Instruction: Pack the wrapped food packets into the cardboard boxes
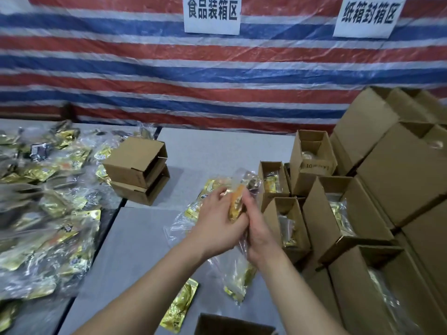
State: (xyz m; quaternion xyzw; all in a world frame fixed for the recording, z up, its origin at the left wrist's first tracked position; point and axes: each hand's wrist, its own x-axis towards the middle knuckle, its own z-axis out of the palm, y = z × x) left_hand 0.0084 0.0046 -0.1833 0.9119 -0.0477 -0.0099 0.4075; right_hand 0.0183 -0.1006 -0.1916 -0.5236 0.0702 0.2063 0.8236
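Note:
My left hand (215,221) and my right hand (257,228) both grip one clear-wrapped food packet (236,201) with orange and gold print, held upright above the grey table (135,240). More packets lie under my hands, one clear bag (235,279) and a gold packet (180,308) nearer to me. Just right of my hands stand open cardboard boxes (287,226) with packets inside them. A large heap of loose packets (46,213) covers the table's left side.
Two small boxes (137,170) are stacked at the table's middle left. Many larger cardboard boxes (391,180) are piled at the right. Another box edge (232,326) shows at the bottom. A striped tarpaulin with two paper signs hangs behind.

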